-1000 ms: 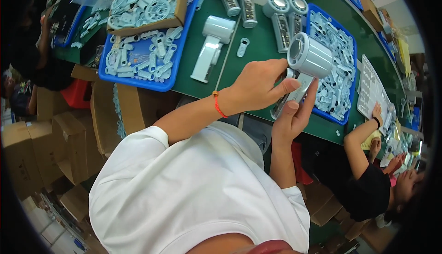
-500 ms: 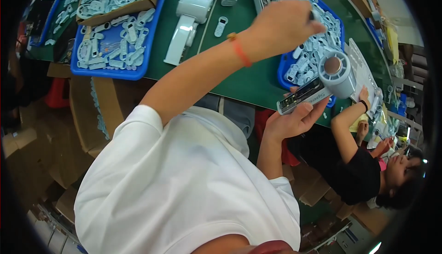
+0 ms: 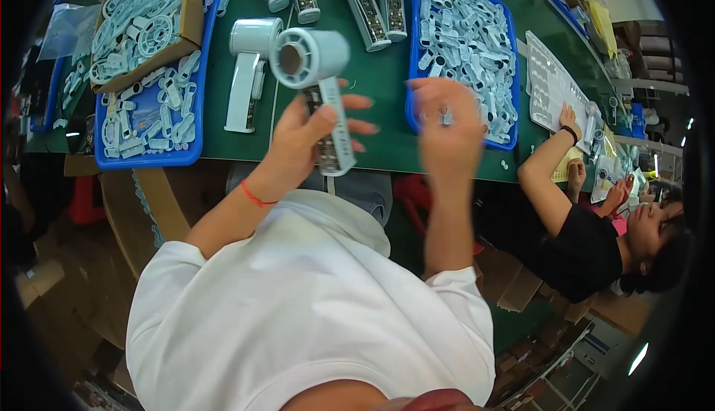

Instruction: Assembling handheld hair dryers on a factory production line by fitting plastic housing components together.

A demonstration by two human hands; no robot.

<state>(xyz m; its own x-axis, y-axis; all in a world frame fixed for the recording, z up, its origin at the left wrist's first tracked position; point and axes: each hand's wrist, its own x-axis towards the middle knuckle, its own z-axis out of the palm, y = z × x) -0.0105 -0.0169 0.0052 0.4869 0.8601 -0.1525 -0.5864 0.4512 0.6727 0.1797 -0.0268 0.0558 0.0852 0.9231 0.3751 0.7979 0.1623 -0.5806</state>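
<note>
My left hand (image 3: 294, 147), with a red band at the wrist, holds a pale blue handheld fan (image 3: 316, 57) by its handle. The thumb lies across the handle and the other fingers stick out behind it. The fan's round head is up, and its open handle shows a dark circuit inside. Beside it on the green table lies another fan (image 3: 244, 91) with a closed handle. My right hand (image 3: 450, 113) is at the near left edge of a blue tray (image 3: 412, 109) of small pale blue parts (image 3: 465, 53). Motion smears its fingers, so their grip is unclear.
Several open-handled fans (image 3: 365, 13) lie at the far side. On the left a cardboard box (image 3: 192, 9) of pale parts rests on another blue tray (image 3: 149, 159). To the right, a co-worker's arm (image 3: 547, 180) reaches to a white sheet-like tray (image 3: 547, 83).
The fan has passed from my right hand to my left and moved left. My left hand has drawn back from the right-hand tray, while my right hand has risen to that tray's edge.
</note>
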